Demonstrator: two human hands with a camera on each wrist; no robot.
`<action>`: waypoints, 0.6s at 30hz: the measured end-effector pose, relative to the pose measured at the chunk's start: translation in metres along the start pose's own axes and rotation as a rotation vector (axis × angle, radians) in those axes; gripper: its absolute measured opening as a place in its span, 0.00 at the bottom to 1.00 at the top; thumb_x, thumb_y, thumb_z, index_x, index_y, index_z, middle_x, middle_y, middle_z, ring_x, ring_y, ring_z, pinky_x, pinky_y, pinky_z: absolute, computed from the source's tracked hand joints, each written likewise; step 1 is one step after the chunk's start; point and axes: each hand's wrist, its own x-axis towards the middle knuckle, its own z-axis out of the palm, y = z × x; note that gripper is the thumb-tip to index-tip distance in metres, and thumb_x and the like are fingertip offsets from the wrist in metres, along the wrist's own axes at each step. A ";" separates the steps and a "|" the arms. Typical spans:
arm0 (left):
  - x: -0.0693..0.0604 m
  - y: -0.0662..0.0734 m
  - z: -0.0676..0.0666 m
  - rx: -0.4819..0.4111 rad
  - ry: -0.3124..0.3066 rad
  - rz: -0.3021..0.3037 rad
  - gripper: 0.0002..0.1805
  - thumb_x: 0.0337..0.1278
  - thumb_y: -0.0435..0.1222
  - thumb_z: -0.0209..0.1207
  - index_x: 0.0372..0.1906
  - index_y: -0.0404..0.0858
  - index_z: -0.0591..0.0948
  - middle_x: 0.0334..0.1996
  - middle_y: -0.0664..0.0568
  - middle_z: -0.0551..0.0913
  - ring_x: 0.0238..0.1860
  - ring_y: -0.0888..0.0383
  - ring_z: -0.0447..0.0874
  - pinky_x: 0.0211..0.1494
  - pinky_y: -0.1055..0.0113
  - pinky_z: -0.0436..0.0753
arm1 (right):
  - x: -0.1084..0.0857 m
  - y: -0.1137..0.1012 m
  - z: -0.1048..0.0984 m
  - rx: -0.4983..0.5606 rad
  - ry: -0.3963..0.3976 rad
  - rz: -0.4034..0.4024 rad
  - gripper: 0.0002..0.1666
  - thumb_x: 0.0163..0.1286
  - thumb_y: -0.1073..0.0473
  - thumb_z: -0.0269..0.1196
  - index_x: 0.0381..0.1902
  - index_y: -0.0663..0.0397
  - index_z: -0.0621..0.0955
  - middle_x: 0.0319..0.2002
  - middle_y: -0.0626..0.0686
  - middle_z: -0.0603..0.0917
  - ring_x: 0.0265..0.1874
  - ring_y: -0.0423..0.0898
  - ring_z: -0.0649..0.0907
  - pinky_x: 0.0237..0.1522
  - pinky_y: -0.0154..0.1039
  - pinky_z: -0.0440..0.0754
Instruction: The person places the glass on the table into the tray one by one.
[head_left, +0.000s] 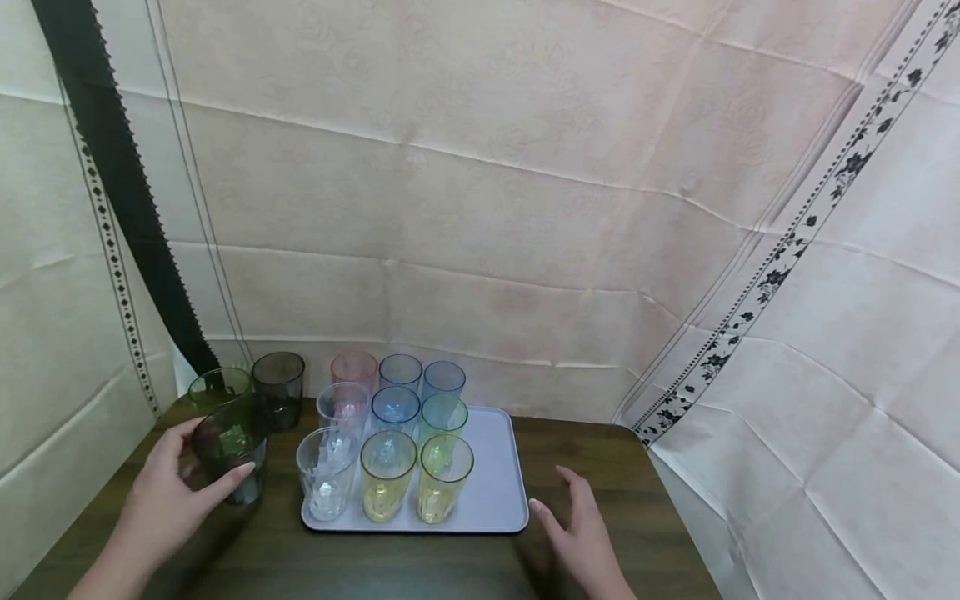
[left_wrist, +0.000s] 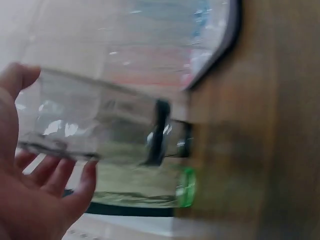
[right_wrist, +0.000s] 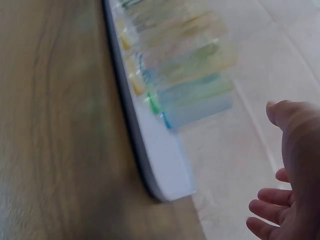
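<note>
My left hand (head_left: 168, 492) grips a dark grey glass (head_left: 238, 467) at the table's left, thumb on one side and fingers on the other near its rim. The left wrist view shows this tumbler (left_wrist: 100, 120) blurred, tilted sideways in that camera. Just behind it are a green glass (head_left: 217, 383) and another dark glass (head_left: 279, 392). To the right lies a white tray (head_left: 491, 479) with rows of tumblers: clear (head_left: 326, 483), yellow (head_left: 386, 483), blue (head_left: 396, 408), green (head_left: 444, 414) and pink (head_left: 354, 368). My right hand (head_left: 581, 533) holds nothing, its fingers apart beside the tray's right edge.
The dark wooden table (head_left: 600, 492) carries the tray and loose glasses. Behind it hangs a creased pale cloth (head_left: 450, 208), with more cloth at both sides. A black strip (head_left: 123, 175) runs down at the left behind the green glass.
</note>
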 end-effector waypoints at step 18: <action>-0.044 0.080 -0.004 -0.130 -0.302 0.368 0.46 0.53 0.45 0.86 0.76 0.52 0.74 0.65 0.52 0.82 0.57 0.67 0.82 0.51 0.66 0.89 | -0.009 -0.087 0.002 0.216 -0.066 -0.479 0.36 0.74 0.59 0.77 0.74 0.47 0.74 0.67 0.45 0.81 0.65 0.53 0.83 0.66 0.45 0.83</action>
